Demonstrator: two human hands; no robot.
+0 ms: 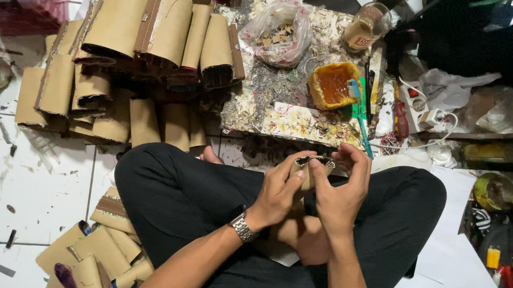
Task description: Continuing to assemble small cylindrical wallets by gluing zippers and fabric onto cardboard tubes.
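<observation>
- Sitting cross-legged on the white tile floor (42,191), the person works over the lap in black trousers, both hands raised together just near of the low work board.
- Left hand (276,194), steel wristwatch (241,227) at the wrist: grip pressed together, thumb and fingers pinching the left end of a small cardboard piece with a dark decorated edge (313,163).
- Right hand (342,191): grip likewise closed, fingertips curled over the right end and top of the same piece.
- Position of piece: between both hands, touching each, long axis running left to right, level with the knees. Neither hand is clearly nearer; both share it.
- Far of the hands: paint-spattered board (291,113) carrying an open tub of amber glue (332,85) with a green-handled brush (361,114) laid across it, lying far-right of the piece, nearer the right hand.
- Also on the board: clear bag of small chips (277,35); a glass jar (367,25).
- Far left: stacked rolled cardboard forms (138,62). Near left: more flat ones (99,254).
</observation>
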